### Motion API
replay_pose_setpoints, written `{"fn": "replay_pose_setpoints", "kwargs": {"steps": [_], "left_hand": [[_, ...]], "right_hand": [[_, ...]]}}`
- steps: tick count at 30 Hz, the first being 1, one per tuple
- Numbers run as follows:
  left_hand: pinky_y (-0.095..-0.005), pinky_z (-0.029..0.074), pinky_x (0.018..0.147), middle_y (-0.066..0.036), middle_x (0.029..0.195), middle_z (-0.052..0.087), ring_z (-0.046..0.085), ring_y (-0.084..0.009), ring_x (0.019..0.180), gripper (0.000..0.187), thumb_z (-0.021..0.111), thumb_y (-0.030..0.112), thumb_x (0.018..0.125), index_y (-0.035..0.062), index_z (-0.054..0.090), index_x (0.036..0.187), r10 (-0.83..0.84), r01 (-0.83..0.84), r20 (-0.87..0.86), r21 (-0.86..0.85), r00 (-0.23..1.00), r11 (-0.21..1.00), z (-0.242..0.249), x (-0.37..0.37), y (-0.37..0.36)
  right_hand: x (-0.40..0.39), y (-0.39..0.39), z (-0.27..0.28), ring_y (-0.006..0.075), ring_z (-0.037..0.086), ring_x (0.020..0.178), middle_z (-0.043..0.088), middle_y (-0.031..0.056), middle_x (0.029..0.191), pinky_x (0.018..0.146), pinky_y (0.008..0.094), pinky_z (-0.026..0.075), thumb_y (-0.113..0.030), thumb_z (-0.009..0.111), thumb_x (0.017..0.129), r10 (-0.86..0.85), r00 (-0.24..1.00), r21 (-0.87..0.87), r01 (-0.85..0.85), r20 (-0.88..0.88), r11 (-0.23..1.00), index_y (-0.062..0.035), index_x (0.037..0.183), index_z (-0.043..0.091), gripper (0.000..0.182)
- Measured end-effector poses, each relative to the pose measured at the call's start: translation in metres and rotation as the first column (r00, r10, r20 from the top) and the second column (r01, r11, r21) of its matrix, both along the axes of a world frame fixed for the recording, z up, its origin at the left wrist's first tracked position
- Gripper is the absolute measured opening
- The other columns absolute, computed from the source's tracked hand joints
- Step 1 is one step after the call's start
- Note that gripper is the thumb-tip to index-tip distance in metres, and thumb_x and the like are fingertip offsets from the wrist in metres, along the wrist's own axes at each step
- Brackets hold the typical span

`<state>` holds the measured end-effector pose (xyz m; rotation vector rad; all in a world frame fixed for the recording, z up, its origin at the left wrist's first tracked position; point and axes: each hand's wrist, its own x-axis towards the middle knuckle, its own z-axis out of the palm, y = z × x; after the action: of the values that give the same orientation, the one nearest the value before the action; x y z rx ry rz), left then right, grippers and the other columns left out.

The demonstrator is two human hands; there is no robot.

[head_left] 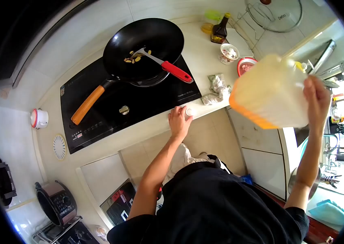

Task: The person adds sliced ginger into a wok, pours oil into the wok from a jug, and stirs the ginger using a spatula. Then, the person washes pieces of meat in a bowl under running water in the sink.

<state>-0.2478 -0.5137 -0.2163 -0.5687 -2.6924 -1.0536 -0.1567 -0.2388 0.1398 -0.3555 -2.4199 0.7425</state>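
Note:
My right hand (317,97) is closed around the handle side of a large translucent plastic jug (269,91), held up and tilted over the counter's right side. Orange liquid (253,116) lies along the jug's lower side. Near the front edge of the counter, my left hand (178,123) has its fingers round a small white cap (189,112). Beyond it, a black wok (155,34) with a wooden handle (87,105) sits on the cooktop. Inside are small yellow and brown food pieces (133,59) and a red-handled spatula (176,72), which leans over the rim.
The black cooktop (151,95) has a metal knob (124,110). Behind the jug are a dark sauce bottle (220,30), a patterned bowl (228,54) and a red-rimmed bowl (245,65) with pink food. Plastic bags (217,89) lie near the counter edge; a white enamel pot (39,118) stands left.

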Motion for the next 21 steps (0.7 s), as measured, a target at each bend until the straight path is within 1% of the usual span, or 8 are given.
{"fn": "replay_pose_setpoints", "kwargs": {"steps": [3, 5, 6, 7, 9, 11, 14, 21], "left_hand": [[-0.0411, 0.039, 0.080, -0.005, 0.093, 0.055, 0.053, -0.0256, 0.092, 0.042, 0.078, 0.019, 0.063, 0.0105, 0.061, 0.101, 0.026, -0.025, -0.016, 0.028, 1.000, 0.999, -0.001, 0.000, 0.006], [-0.0399, 0.042, 0.076, -0.006, 0.092, 0.055, 0.054, -0.0251, 0.088, 0.037, 0.076, 0.014, 0.064, 0.0084, 0.060, 0.097, 0.017, -0.021, 0.026, 0.121, 0.999, 0.992, 0.002, 0.003, 0.013], [-0.0381, 0.045, 0.070, -0.008, 0.089, 0.054, 0.055, -0.0252, 0.079, 0.034, 0.073, 0.009, 0.065, 0.0061, 0.059, 0.095, -0.030, -0.014, 0.133, 0.317, 0.991, 0.948, 0.018, 0.009, 0.021], [-0.0316, 0.047, 0.064, -0.008, 0.088, 0.057, 0.057, -0.0192, 0.070, 0.032, 0.069, 0.004, 0.067, 0.0037, 0.057, 0.096, -0.052, -0.004, 0.155, 0.341, 0.986, 0.940, 0.030, 0.013, 0.030], [-0.0225, 0.046, 0.067, -0.004, 0.091, 0.059, 0.057, -0.0085, 0.078, 0.031, 0.069, 0.002, 0.072, 0.0032, 0.055, 0.100, -0.288, -0.027, 0.453, 0.571, 0.844, 0.820, 0.056, 0.023, 0.046], [-0.0213, 0.048, 0.073, -0.004, 0.094, 0.061, 0.057, -0.0073, 0.083, 0.032, 0.066, -0.003, 0.076, 0.0011, 0.054, 0.105, -0.487, 0.042, 0.430, 0.715, 0.760, 0.698, 0.093, 0.037, 0.064], [-0.0210, 0.048, 0.073, -0.003, 0.095, 0.062, 0.058, -0.0072, 0.083, 0.036, 0.067, -0.002, 0.077, -0.0005, 0.054, 0.110, -0.576, 0.062, 0.443, 0.754, 0.687, 0.654, 0.136, 0.057, 0.083], [-0.0217, 0.049, 0.069, -0.002, 0.090, 0.062, 0.057, -0.0052, 0.075, 0.036, 0.071, 0.002, 0.074, -0.0023, 0.060, 0.108, -0.792, 0.375, 0.352, 0.736, 0.499, 0.563, 0.222, 0.095, 0.112]], "right_hand": [[0.040, -0.002, -0.046, 0.0062, 0.050, 0.063, 0.060, 0.0003, 0.071, 0.057, 0.0219, 0.041, -0.026, 0.064, 0.086, 0.050, 0.998, -0.194, -0.044, 0.028, 0.980, 0.0010, 0.098, 0.066, 0.030], [0.063, 0.004, -0.068, 0.0050, 0.047, 0.057, 0.057, 0.0005, 0.064, 0.051, 0.0227, 0.038, -0.022, 0.065, 0.085, 0.070, 0.982, -0.106, -0.052, 0.178, 0.993, 0.0015, 0.093, 0.066, 0.025], [0.072, 0.006, -0.081, 0.0046, 0.046, 0.056, 0.056, 0.0006, 0.062, 0.049, 0.0230, 0.036, -0.021, 0.066, 0.084, 0.097, 0.987, -0.131, -0.079, 0.130, 0.988, 0.0014, 0.092, 0.066, 0.024], [0.079, 0.007, -0.095, 0.0042, 0.045, 0.054, 0.055, 0.0006, 0.059, 0.047, 0.0232, 0.035, -0.020, 0.067, 0.084, 0.129, 0.988, -0.161, -0.114, 0.088, 0.980, 0.0012, 0.090, 0.066, 0.022], [0.094, 0.013, -0.115, 0.0050, 0.045, 0.052, 0.055, 0.0003, 0.059, 0.047, 0.0226, 0.035, -0.020, 0.067, 0.083, 0.140, 0.986, -0.279, -0.109, 0.094, 0.954, 0.0011, 0.091, 0.066, 0.023], [0.108, 0.016, -0.121, 0.0051, 0.046, 0.053, 0.057, 0.0008, 0.061, 0.049, 0.0217, 0.036, -0.021, 0.067, 0.084, 0.146, 0.987, -0.313, -0.118, 0.068, 0.943, 0.0008, 0.091, 0.066, 0.023], [0.127, 0.026, -0.117, 0.0049, 0.048, 0.054, 0.059, 0.0015, 0.062, 0.051, 0.0217, 0.039, -0.024, 0.067, 0.084, 0.102, 0.987, -0.300, -0.060, 0.126, 0.952, 0.0006, 0.090, 0.066, 0.026], [0.163, 0.042, -0.103, 0.0094, 0.054, 0.050, 0.059, 0.0058, 0.058, 0.049, 0.0232, 0.042, -0.024, 0.069, 0.082, 0.110, 0.984, -0.181, -0.083, 0.142, 0.980, 0.0004, 0.090, 0.066, 0.026]]}}
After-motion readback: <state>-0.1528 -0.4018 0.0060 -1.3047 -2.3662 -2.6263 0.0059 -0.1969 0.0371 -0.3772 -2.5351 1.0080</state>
